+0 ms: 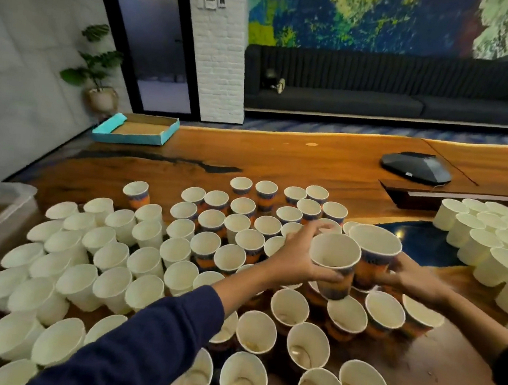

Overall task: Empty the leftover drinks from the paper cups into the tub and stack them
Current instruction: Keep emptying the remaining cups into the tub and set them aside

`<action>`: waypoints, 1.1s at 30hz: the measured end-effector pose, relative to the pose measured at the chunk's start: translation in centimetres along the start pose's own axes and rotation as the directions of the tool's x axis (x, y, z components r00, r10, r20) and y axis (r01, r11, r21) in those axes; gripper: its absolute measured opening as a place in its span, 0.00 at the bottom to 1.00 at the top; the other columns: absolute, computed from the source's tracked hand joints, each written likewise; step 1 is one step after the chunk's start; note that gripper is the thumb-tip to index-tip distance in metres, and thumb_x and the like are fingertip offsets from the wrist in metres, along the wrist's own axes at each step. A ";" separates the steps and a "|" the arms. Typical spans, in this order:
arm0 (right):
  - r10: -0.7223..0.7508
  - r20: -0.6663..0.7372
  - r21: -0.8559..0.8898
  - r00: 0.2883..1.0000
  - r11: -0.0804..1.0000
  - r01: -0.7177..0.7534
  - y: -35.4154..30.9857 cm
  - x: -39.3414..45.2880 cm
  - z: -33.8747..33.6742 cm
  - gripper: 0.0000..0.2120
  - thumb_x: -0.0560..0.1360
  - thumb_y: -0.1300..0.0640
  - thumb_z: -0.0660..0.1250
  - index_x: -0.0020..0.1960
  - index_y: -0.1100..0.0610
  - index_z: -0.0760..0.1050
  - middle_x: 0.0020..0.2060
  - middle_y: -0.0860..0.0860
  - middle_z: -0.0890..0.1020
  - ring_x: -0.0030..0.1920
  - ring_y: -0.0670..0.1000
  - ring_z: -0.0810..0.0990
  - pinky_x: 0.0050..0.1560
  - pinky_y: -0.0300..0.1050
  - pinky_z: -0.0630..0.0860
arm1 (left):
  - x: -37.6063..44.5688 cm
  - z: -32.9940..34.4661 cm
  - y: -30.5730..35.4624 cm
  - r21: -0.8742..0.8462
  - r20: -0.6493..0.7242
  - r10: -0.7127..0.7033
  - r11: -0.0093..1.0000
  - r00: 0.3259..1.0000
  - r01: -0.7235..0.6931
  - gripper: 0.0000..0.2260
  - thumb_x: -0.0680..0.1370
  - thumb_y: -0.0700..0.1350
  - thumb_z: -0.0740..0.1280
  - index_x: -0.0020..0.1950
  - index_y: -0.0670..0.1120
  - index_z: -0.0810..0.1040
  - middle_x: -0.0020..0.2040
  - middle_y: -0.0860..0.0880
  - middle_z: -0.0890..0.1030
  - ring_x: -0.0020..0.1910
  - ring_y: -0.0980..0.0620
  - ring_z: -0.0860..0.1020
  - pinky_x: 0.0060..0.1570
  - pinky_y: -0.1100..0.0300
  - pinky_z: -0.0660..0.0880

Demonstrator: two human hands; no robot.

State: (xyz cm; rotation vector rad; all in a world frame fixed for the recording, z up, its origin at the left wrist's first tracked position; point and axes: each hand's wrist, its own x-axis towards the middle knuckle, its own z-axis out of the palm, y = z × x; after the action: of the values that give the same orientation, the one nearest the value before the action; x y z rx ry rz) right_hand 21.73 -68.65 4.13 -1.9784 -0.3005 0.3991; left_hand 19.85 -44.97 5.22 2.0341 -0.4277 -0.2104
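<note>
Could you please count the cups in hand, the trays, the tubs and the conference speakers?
Cups in hand: 2 (left cup in left hand, right cup in right hand)
Teal tray: 1
Clear tub: 1
Conference speaker: 1
Total: 5

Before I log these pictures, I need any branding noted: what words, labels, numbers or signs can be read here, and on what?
None can be read.
Printed cup in the left hand: orange and blue pattern, no legible words.
Printed cup in the right hand: same pattern, too blurred to read.
Wall plates on the white brick: too small to read.
Dark device on the table: a small label, unreadable.
</note>
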 end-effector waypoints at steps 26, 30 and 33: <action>-0.281 0.287 0.050 0.916 0.959 0.279 -22.6 21.7 40.7 0.32 0.68 0.60 0.76 0.66 0.50 0.64 0.57 0.48 0.78 0.55 0.49 0.80 0.46 0.40 0.80 | -23.8 -34.6 -17.6 -0.396 -0.686 -0.358 0.914 0.634 0.088 0.25 0.70 0.42 0.76 0.62 0.45 0.68 0.54 0.49 0.77 0.51 0.57 0.76 0.41 0.69 0.76; -0.286 0.294 -0.012 0.912 0.953 0.303 -25.3 23.8 46.5 0.30 0.68 0.61 0.76 0.63 0.51 0.64 0.55 0.49 0.77 0.55 0.51 0.78 0.46 0.39 0.79 | -27.4 -39.0 -20.1 -0.387 -0.745 -0.393 0.913 0.539 0.130 0.28 0.68 0.45 0.78 0.62 0.50 0.67 0.57 0.50 0.76 0.57 0.51 0.76 0.56 0.56 0.76; -0.286 0.305 -0.045 0.908 0.948 0.314 -26.8 25.5 49.9 0.30 0.67 0.60 0.77 0.62 0.50 0.64 0.55 0.49 0.77 0.53 0.49 0.78 0.43 0.37 0.78 | -29.7 -41.6 -21.5 -0.273 -0.816 -0.345 0.937 0.464 0.217 0.26 0.69 0.41 0.77 0.60 0.48 0.68 0.59 0.46 0.76 0.59 0.48 0.75 0.56 0.56 0.74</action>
State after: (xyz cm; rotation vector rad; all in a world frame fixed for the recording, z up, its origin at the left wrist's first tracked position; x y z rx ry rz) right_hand 23.83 -6.58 4.94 -1.9197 -0.8185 0.4872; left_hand 10.52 9.68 5.43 1.7883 0.5668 0.5773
